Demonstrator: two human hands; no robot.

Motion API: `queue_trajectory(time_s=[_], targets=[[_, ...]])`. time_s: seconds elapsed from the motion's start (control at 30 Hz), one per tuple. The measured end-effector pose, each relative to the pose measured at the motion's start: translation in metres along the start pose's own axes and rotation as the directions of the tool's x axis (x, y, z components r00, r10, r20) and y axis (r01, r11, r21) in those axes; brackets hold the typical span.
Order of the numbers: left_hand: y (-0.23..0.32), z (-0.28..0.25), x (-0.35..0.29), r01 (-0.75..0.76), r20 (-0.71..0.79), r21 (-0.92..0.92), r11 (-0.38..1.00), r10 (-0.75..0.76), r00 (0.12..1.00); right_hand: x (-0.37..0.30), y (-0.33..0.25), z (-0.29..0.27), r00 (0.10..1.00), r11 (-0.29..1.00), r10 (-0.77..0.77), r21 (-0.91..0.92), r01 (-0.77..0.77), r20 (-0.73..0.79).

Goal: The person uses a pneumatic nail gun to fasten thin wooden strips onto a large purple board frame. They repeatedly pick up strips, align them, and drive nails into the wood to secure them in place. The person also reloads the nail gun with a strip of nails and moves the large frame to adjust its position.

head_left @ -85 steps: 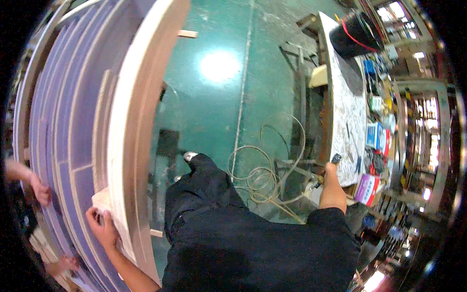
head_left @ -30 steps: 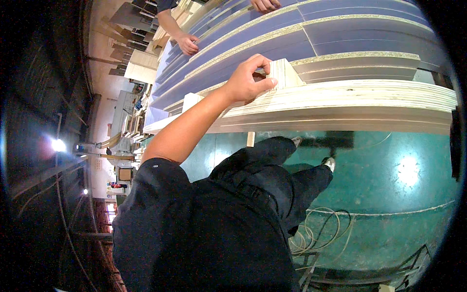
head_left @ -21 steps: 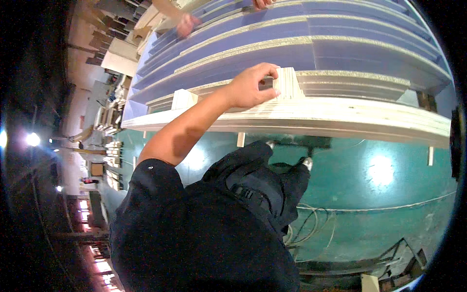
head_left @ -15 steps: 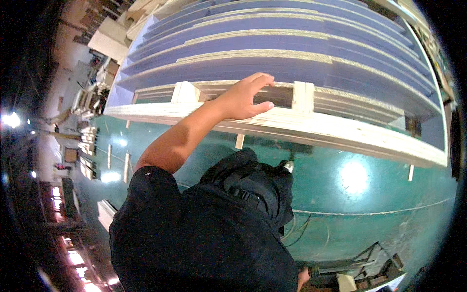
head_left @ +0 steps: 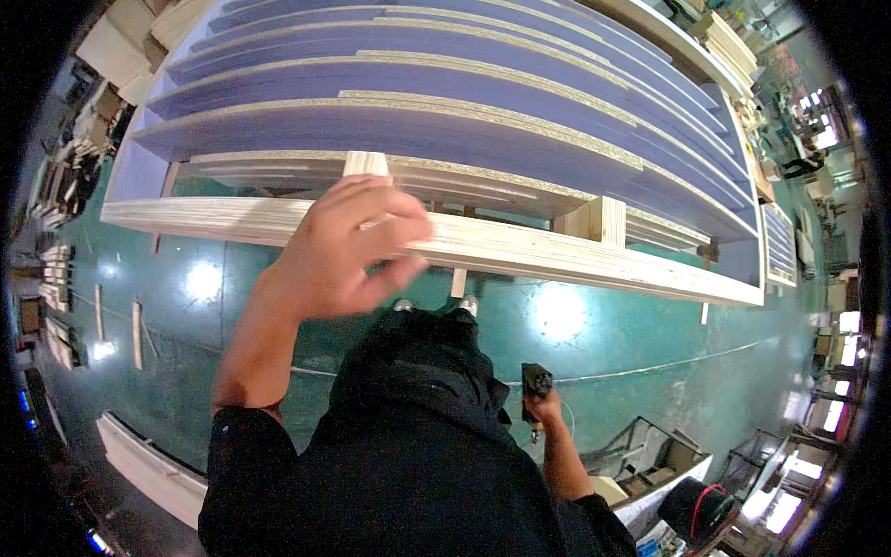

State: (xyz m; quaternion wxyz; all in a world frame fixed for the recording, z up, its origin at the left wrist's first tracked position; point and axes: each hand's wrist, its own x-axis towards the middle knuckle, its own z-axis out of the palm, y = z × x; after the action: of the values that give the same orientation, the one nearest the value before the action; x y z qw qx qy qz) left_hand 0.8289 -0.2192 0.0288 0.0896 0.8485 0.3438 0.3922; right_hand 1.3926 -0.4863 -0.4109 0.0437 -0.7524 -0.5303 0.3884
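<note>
A long laminated plywood rail [head_left: 520, 241] forms the near edge of a large wooden frame. My left hand [head_left: 357, 237] is raised over the rail's left half, blurred, with thumb and fingers apart and nothing held. It partly covers a short upright wood block [head_left: 366, 164]; a second block [head_left: 608, 221] stands farther right along the rail. Low at my right side, my right hand [head_left: 546, 407] is wrapped round the handle of a black nail gun [head_left: 535, 379]. A brass-coloured fitting shows at the lower end of the gun.
Purple-faced boards [head_left: 278, 130] with raw chipboard edges run in rows across the frame. Behind my right arm is a bin [head_left: 677, 459] with wood pieces. White panels [head_left: 153, 469] lie at lower left. Loose wood strips [head_left: 137, 334] rest on the green floor [head_left: 640, 334].
My left hand has moved left and back toward me from the rail. The right hand, mostly out of view before, now shows with the nail gun. The whole view has swung right.
</note>
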Motion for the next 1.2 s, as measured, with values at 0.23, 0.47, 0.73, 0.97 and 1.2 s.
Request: queue_trajectory(time_s=[0.23,0.47,0.73,0.97,1.2], targets=[[0.083,-0.073,0.051,-0.47,-0.234,-0.416,0.779,0.408,0.883,0.004,0.018,0.064,0.99,0.983,-0.104,-0.143,0.117,0.095],[0.089,-0.102,0.044,-0.515,-0.206,-0.484,0.707,0.48,0.853,-0.001,0.025,0.054,0.846,0.72,-0.225,0.668,-0.19,0.483],[-0.016,-0.027,0.016,-0.016,0.243,-0.314,0.949,0.096,0.965,-0.024,-0.114,-0.044,0.962,0.966,0.253,0.021,-0.256,0.101],[-0.078,0.058,-0.024,0.28,0.287,-0.071,0.957,-0.25,0.925,-0.105,-0.268,-0.259,0.995,0.691,0.078,0.723,-0.01,-0.061],[-0.062,0.071,0.021,0.207,0.282,-0.09,0.974,-0.174,0.943,-0.078,-0.393,-0.308,0.904,0.989,-0.138,-0.009,0.147,-0.405]])
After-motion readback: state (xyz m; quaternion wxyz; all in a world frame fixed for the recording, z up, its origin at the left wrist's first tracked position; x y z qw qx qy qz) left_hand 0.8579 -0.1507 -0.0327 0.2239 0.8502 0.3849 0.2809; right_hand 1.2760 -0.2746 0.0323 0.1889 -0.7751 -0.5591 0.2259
